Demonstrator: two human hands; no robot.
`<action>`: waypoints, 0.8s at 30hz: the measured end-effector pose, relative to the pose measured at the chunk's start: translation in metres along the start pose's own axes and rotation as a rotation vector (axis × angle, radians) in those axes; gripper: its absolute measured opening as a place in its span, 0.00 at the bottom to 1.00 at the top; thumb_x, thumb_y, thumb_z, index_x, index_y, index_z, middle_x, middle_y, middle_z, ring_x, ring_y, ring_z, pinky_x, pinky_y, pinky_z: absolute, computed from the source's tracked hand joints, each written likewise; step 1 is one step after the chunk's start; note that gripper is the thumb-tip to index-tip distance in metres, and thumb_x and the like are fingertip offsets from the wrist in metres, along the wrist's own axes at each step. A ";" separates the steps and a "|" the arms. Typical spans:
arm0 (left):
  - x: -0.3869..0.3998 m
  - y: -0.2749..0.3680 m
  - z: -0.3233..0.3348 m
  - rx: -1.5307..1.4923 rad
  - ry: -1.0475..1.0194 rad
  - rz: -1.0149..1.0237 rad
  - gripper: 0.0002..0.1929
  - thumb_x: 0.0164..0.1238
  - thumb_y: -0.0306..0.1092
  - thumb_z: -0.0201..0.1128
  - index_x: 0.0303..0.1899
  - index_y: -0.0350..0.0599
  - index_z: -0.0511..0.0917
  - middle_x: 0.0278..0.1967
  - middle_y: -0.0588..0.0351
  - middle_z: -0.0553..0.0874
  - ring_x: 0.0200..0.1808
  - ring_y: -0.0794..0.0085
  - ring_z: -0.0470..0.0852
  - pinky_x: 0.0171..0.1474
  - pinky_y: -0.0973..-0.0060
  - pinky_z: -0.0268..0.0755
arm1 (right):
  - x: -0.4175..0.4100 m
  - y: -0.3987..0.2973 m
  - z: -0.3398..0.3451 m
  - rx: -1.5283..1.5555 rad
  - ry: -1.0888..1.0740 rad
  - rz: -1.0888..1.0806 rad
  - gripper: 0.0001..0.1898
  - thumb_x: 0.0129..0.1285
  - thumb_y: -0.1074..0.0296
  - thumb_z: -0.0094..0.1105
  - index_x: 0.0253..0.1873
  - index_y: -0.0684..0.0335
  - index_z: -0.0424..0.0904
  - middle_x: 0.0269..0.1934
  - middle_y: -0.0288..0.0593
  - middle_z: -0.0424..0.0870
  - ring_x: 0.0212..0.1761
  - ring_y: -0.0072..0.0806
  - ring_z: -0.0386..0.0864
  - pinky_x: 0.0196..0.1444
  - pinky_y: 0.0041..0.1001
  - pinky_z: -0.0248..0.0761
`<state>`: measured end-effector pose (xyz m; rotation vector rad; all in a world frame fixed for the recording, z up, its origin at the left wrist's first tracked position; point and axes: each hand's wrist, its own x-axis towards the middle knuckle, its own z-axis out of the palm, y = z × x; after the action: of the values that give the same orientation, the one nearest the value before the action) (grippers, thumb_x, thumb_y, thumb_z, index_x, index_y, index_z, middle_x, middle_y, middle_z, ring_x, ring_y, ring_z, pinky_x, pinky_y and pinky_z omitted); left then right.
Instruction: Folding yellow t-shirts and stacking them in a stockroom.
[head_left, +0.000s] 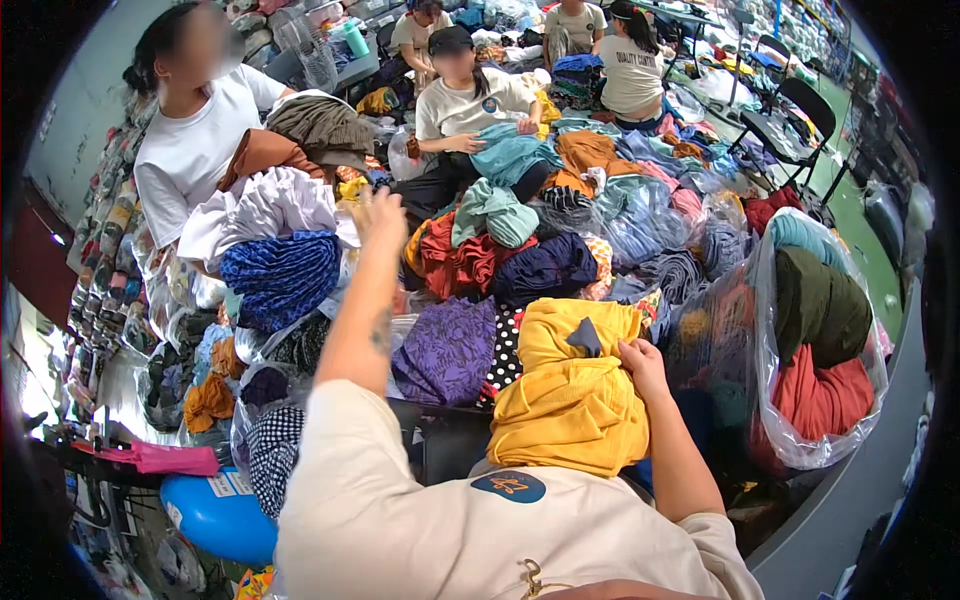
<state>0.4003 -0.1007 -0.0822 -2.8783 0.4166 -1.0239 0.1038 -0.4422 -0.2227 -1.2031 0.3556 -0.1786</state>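
Against my lap and chest rests a thick folded bundle of yellow garments (574, 416), with a small dark grey fabric piece (585, 337) on top. My right hand (646, 371) pinches the bundle's right edge. Stretched far forward, my left hand (381, 217) is blurred by motion; its fingers look apart, with nothing visible in them. It is nearest to the pile carried by a person in white (202, 142): white cloth (262, 206), blue patterned cloth (281, 274), rust-brown cloth (270, 154) and grey-brown cloth (319, 127). Whether it touches the pile cannot be told.
Purple patterned cloth (446, 352) and black polka-dot cloth (507, 349) lie just ahead. A clear plastic bag (791, 442) of folded garments stands at right. Another person (480, 105) sits ahead holding teal cloth (510, 154). A blue balloon-like object (217, 517) is at lower left.
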 end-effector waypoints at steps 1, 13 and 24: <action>0.008 -0.018 -0.004 0.233 -0.107 0.009 0.12 0.61 0.42 0.53 0.37 0.50 0.82 0.54 0.58 0.77 0.62 0.59 0.67 0.65 0.41 0.41 | 0.000 0.000 0.000 -0.008 0.014 -0.002 0.19 0.59 0.70 0.60 0.18 0.55 0.60 0.17 0.27 0.64 0.18 0.13 0.58 0.21 0.18 0.51; -0.026 -0.126 -0.090 0.548 -0.239 -0.232 0.15 0.63 0.43 0.51 0.38 0.51 0.85 0.55 0.57 0.77 0.70 0.62 0.52 0.65 0.36 0.33 | -0.002 -0.001 0.001 -0.053 0.039 -0.019 0.19 0.61 0.69 0.58 0.19 0.54 0.60 0.17 0.26 0.62 0.18 0.12 0.56 0.21 0.18 0.49; -0.043 0.061 -0.054 -0.270 -0.629 0.420 0.16 0.51 0.46 0.65 0.28 0.41 0.81 0.28 0.46 0.83 0.32 0.52 0.83 0.35 0.62 0.73 | 0.000 -0.006 0.004 -0.136 0.015 0.005 0.18 0.61 0.64 0.59 0.20 0.55 0.63 0.17 0.26 0.64 0.18 0.13 0.58 0.22 0.18 0.51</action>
<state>0.3201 -0.1452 -0.0753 -2.9184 1.0893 0.0124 0.1055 -0.4408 -0.2161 -1.3355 0.3885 -0.1610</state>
